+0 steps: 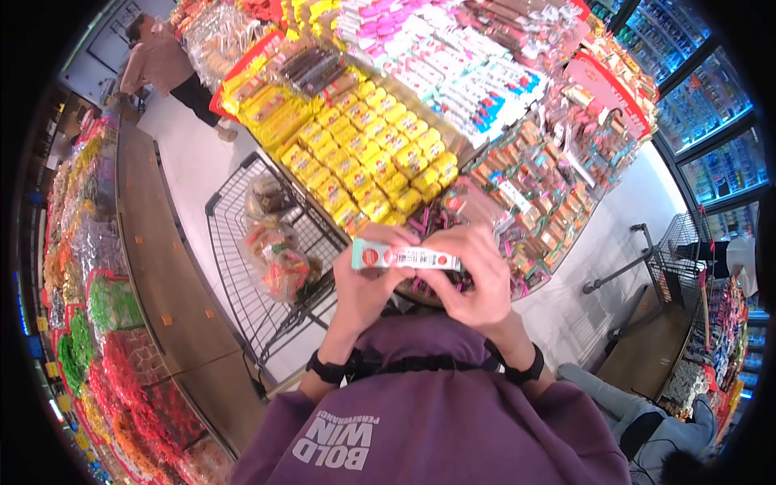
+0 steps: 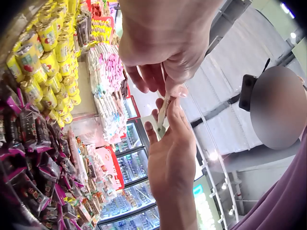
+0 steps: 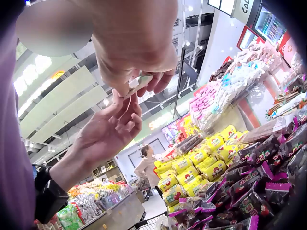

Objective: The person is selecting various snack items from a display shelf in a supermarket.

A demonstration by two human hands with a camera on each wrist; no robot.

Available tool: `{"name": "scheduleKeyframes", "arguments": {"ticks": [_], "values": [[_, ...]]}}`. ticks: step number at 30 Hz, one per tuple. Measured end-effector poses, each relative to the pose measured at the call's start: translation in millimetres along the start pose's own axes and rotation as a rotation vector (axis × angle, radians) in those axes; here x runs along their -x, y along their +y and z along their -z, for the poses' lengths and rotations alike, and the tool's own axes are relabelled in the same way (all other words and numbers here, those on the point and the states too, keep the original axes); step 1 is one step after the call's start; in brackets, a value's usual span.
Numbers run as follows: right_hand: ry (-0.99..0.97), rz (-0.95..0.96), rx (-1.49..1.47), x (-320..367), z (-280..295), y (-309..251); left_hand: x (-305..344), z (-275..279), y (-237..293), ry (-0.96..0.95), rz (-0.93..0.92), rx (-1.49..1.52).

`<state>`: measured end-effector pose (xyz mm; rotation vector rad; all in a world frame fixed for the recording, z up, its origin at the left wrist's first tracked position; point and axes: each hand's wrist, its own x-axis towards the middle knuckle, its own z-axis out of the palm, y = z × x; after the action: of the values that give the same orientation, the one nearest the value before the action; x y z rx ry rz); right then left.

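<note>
A slim white snack bar in a wrapper (image 1: 406, 257), with mint-green ends, red round logos and dark lettering, is held level in front of the chest. My left hand (image 1: 361, 284) pinches its left part between thumb and fingers. On the other side my right hand (image 1: 477, 279) pinches the right part the same way. Both wrist views show the bar edge-on, the fingertips of the two hands close together on it. Below and beyond the hands lie dark wrapped sweets with purple ends (image 3: 254, 201) and rows of yellow wrapped snacks (image 1: 380, 153).
A wire shopping cart (image 1: 234, 218) holding bagged goods (image 1: 279, 263) stands at the left of the display. Behind the yellow snacks are white and blue packets (image 1: 485, 93). Another cart (image 1: 675, 250) is at the right, and a person (image 1: 166, 69) is at the far left.
</note>
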<state>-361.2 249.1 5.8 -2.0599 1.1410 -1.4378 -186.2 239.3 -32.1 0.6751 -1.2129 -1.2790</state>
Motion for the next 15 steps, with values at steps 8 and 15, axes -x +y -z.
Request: {"name": "scheduleKeyframes", "arguments": {"ticks": [8, 15], "values": [[-0.037, -0.010, 0.099, 1.0, 0.1, 13.4, -3.5, -7.4, -10.4, 0.027, 0.003, -0.113], [-0.319, 0.189, 0.294, -34.9, 18.3, 18.7, -10.4, 8.1, -25.9, 0.057, 0.076, -0.058]]}}
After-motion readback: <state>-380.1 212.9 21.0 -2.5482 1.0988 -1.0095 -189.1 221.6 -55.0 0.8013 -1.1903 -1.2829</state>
